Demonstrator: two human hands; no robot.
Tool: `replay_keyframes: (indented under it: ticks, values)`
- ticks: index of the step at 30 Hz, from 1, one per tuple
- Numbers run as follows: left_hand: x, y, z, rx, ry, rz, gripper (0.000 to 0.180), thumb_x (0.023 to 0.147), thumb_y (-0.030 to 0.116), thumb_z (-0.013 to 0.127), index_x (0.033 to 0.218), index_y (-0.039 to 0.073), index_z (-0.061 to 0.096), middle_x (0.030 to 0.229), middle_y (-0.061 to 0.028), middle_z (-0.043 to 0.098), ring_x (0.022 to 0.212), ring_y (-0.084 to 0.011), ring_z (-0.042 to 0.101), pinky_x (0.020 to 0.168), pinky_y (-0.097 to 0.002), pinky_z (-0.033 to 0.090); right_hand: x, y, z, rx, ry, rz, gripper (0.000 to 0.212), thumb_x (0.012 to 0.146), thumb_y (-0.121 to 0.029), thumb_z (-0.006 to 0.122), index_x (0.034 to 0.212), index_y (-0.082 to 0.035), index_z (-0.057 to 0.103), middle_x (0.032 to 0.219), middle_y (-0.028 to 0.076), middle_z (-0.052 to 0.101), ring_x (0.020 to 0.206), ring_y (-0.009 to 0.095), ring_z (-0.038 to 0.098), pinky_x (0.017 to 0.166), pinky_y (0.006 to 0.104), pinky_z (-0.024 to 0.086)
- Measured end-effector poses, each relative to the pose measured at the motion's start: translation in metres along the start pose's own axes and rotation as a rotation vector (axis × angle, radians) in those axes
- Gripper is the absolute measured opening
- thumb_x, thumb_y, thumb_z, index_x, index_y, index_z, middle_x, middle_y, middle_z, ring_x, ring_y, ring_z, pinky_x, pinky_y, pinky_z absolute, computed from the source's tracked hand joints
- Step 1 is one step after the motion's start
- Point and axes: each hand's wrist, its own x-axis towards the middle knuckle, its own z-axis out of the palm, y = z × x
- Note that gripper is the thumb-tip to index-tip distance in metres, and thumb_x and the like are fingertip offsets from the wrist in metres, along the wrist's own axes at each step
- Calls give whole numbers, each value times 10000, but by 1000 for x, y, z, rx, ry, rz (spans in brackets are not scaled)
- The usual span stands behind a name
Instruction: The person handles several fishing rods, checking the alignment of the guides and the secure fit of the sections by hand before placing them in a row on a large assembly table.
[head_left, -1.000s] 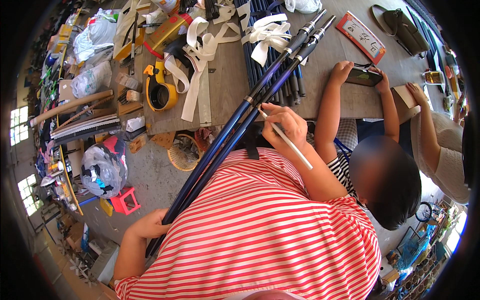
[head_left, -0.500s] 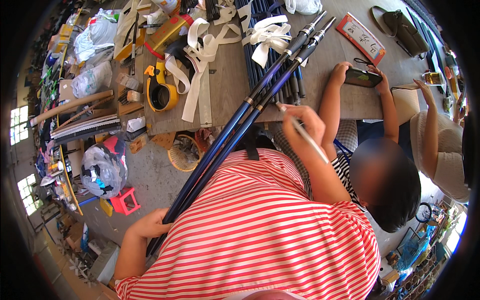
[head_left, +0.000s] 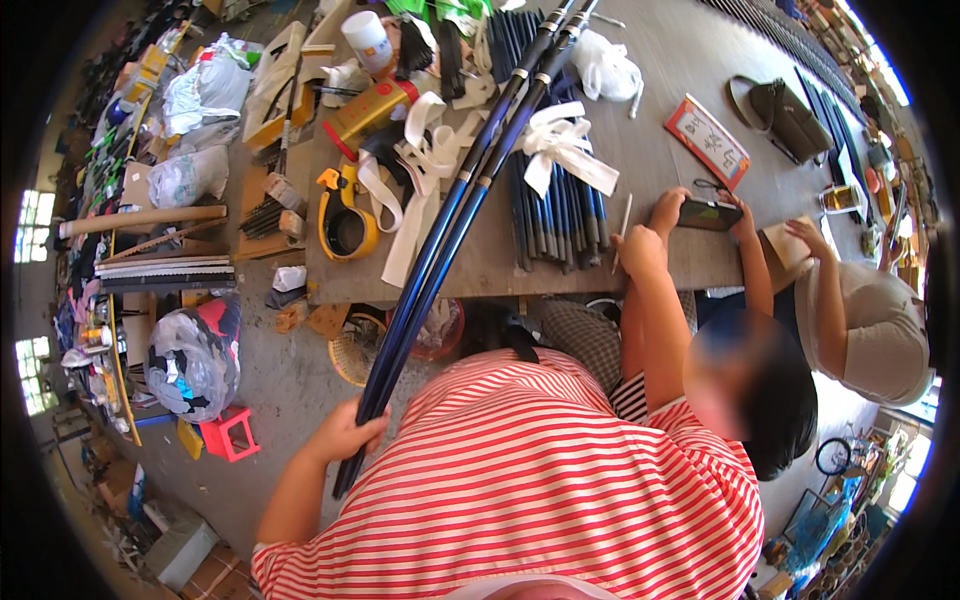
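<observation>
Through my remote feed, the left hand [head_left: 350,430] at seven o'clock wraps two glossy dark-blue tubular poles [head_left: 432,250] slanting toward twelve; at two, the half-curled right hand [head_left: 642,252] meets a slim white pen [head_left: 626,214], grip unclear.

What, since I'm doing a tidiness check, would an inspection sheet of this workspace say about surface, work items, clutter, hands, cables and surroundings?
Surface: brownish-grey table, crowded along its left and middle.
Work items: two dark blue poles slant across the table edge; a white pen is beside the dark rods.
Clutter: white straps, yellow tape dispenser, red-edged card and dark bag, all on the table.
Hands: left hand closed around the poles near their lower ends; right hand at the white pen, grip unclear.
Cables: nothing seen.
Surroundings: another person close on the right, holding a phone; to the left, a pinkish-red stool and a stuffed plastic bag.
</observation>
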Motion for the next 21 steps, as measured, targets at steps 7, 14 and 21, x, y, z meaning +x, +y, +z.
replay_keyframes:
  ticks: [7,14,21]
  values:
    - [109,-56,-4,-277,72,128,126,841,91,509,939,34,454,613,-21,476,453,-86,444,428,-235,384,-8,-18,-23,52,-4,-10,345,748,-361,589,754,-18,618,759,207,610,761,354,594,691,419,468]
    - [134,-91,-1,157,473,428,304,820,149,548,1067,-15,478,990,-138,544,973,-289,516,837,-329,397,-5,-40,-51,211,312,-159,280,766,-306,593,758,-27,619,663,160,608,655,313,604,622,385,470]
    - [48,-34,35,490,652,363,151,749,79,580,839,-4,492,910,-152,482,837,-314,510,725,-355,412,39,-146,-76,1038,8,-340,418,804,-343,570,902,64,582,609,78,602,550,148,580,501,280,429]
